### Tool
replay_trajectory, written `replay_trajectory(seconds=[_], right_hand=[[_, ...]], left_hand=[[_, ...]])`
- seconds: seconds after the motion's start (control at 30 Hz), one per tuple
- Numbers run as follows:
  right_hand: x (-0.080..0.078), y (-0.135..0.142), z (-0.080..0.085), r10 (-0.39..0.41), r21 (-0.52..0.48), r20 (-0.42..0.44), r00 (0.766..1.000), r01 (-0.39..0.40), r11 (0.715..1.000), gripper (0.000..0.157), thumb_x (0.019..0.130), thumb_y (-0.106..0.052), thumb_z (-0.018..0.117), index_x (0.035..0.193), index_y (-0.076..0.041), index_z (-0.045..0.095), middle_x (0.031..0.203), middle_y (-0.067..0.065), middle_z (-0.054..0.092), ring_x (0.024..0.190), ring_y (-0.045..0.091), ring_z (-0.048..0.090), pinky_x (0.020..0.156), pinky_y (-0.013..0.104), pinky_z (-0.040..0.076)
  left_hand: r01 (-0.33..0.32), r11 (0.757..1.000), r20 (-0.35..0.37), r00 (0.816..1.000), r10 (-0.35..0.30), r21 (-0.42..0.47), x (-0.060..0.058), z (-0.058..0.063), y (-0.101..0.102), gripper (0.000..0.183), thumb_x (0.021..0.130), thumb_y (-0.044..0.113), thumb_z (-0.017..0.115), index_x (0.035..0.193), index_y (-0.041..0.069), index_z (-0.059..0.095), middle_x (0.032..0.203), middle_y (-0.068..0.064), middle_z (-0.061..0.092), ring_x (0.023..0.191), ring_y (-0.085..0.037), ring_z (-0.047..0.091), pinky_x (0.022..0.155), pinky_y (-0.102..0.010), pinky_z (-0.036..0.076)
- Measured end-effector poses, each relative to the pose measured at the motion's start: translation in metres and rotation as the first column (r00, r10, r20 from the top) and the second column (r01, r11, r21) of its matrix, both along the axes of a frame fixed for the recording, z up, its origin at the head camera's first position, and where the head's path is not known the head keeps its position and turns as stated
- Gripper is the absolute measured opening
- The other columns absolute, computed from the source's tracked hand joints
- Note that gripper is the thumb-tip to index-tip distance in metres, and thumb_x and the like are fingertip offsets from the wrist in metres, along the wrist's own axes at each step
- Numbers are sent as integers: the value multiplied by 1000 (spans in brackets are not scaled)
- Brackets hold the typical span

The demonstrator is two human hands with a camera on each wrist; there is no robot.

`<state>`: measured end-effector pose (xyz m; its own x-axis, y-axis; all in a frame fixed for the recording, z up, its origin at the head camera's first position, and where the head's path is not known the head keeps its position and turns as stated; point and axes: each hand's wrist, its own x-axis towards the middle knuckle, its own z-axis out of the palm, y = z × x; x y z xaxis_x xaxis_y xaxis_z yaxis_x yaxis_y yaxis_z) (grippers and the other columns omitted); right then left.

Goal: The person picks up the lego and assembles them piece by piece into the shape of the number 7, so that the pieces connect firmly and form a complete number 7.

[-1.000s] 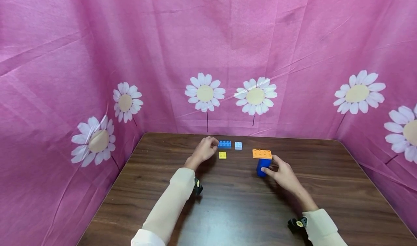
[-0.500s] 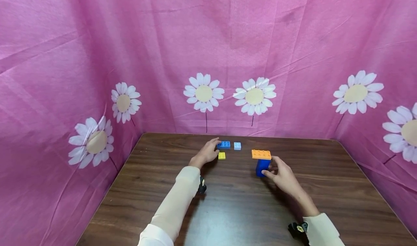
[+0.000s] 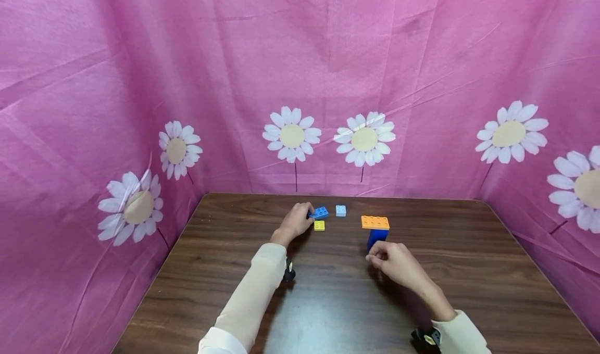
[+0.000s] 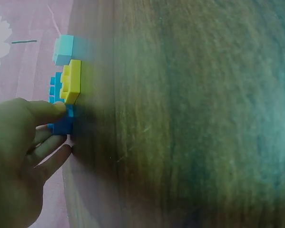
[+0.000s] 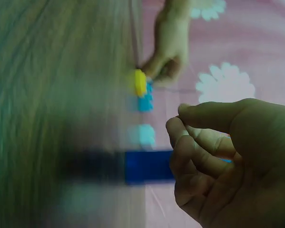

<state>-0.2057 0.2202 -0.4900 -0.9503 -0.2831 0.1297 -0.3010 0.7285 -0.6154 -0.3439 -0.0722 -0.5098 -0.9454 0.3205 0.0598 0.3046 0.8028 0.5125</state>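
Observation:
In the head view, my left hand [image 3: 296,220] pinches the near-left end of a blue toy building brick [image 3: 321,213]; the left wrist view shows the thumb on one side of it and fingers on the other. A small yellow brick [image 3: 319,225] lies just in front of it, and a light blue brick [image 3: 340,210] to its right. An upright dark blue block column [image 3: 377,236] carries a flat orange studded brick [image 3: 375,222] on top. In front of that column is my right hand [image 3: 398,264], its fingers loosely curled with nothing in them; it partly hides the column's base.
The bricks stand towards the far part of a brown wooden table [image 3: 328,291]. A pink cloth [image 3: 244,83] printed with daisies hangs behind the table and at both sides.
My right hand has let go of the dark blue column and come nearer to me. The blue brick has turned and shifted slightly towards me in my left hand.

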Motion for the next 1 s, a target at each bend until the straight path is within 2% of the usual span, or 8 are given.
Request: replay_trajectory(seconds=[0.17, 0.23, 0.33, 0.5, 0.57, 0.73, 0.87, 1.0], right_hand=[[-5, -26, -9, 82, -11, 52, 995, -82, 997, 9, 101, -15, 74, 92, -16, 73, 69, -5, 68, 52, 6, 59, 55, 23, 50], [-8, -35, -12, 99, 2, 41, 994, -100, 995, 10, 101, -14, 74, 91, -17, 72, 69, -7, 68, 52, 4, 58, 54, 23, 50], [-16, -48, -12, 106, 25, 10, 994, -107, 994, 11, 99, -13, 75, 90, -19, 72, 70, -10, 68, 55, 2, 57, 56, 22, 49], [-33, -63, -8, 95, 43, -30, 995, -93, 995, 6, 98, -13, 77, 95, -17, 73, 80, -9, 69, 69, 4, 59, 65, 24, 51], [-39, -67, -7, 81, 32, -29, 996, -80, 996, 6, 97, -14, 78, 101, -13, 74, 87, -7, 71, 78, 6, 62, 71, 27, 54], [-52, -77, -3, 78, -11, -22, 997, -78, 997, 25, 99, -15, 77, 119, -3, 71, 109, 5, 73, 99, 19, 70, 87, 41, 61], [-61, -86, -1, 84, 0, -12, 996, -84, 997, 35, 101, -19, 75, 131, -2, 67, 126, 11, 70, 112, 27, 71, 95, 48, 61], [-68, -95, -3, 95, 60, -8, 995, -95, 994, 44, 102, -23, 74, 138, -1, 63, 135, 15, 67, 122, 32, 66, 103, 53, 57]], left_hand=[[-26, 995, -7, 1000, 26, 91, 4, -5, -4, 19, 104, 13, 68, 121, 6, 67, 127, -14, 72, 120, -29, 64, 103, -44, 55], [-24, 988, 3, 1000, 24, 151, 6, -5, -4, 20, 104, 13, 66, 123, 4, 66, 127, -15, 72, 119, -30, 65, 103, -45, 55], [-31, 969, 22, 999, 26, 244, 8, -4, -4, 21, 105, 12, 64, 123, 3, 66, 126, -17, 71, 114, -30, 65, 101, -45, 55], [-105, 922, 62, 994, 89, 374, 12, -2, -3, 17, 105, 13, 64, 120, 5, 69, 120, -16, 73, 103, -25, 64, 95, -41, 56], [-136, 894, 77, 991, 113, 426, 14, -2, -4, 18, 105, 14, 64, 120, 5, 70, 120, -16, 73, 104, -24, 65, 95, -40, 57], [-196, 812, 120, 981, 155, 549, 19, -2, -9, 21, 106, 19, 66, 117, 3, 72, 116, -17, 75, 101, -25, 72, 90, -36, 59], [-218, 742, 169, 975, 142, 635, 22, -2, -11, 25, 107, 20, 66, 118, -1, 70, 114, -20, 74, 97, -26, 76, 91, -39, 62], [-224, 669, 206, 973, 107, 709, 26, -2, -13, 25, 108, 17, 62, 120, -4, 68, 118, -23, 72, 96, -24, 74, 96, -47, 61]])
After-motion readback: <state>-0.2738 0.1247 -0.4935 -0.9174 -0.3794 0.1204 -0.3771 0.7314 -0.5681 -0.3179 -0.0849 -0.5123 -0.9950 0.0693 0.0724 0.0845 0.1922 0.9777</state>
